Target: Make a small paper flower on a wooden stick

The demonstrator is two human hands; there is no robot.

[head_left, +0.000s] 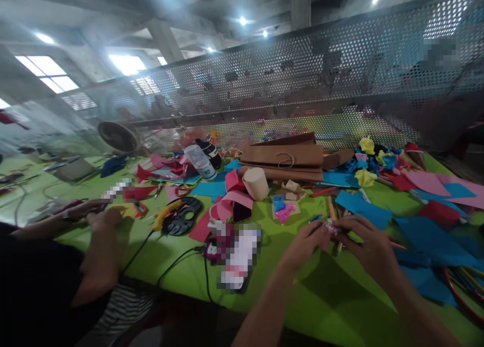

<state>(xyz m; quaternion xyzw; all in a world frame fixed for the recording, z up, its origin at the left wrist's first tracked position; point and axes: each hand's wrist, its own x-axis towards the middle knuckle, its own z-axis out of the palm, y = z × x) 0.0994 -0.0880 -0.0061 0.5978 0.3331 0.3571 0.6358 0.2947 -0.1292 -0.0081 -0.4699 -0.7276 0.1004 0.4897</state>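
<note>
A long green table [325, 306] runs under a concrete ceiling with bright lamps, and a perforated metal screen [302, 74] stands along its far edge. Coloured paper is strewn over the whole top: blue sheets [431, 236] crowd the right side, pink sheets [427, 181] lie beyond them, and brown paper bags [283, 158] are stacked flat at the far middle. A fan [115, 137] sits at the far left. A co-worker's arms [98, 256] rest on the near left edge, the hands closed around something I cannot make out. A black cable [170, 266] trails across the near middle. In front of the bags stands a cardboard roll [256, 184], tilted, with a plastic bottle [200, 161] lying to its left. Near the right of centre, the left hand [304, 243] and right hand [368, 246] meet just above the table, fingertips of both pinched together on a small pink piece [333, 228] held between them, with pencils [333, 211] lying just beyond.
</note>
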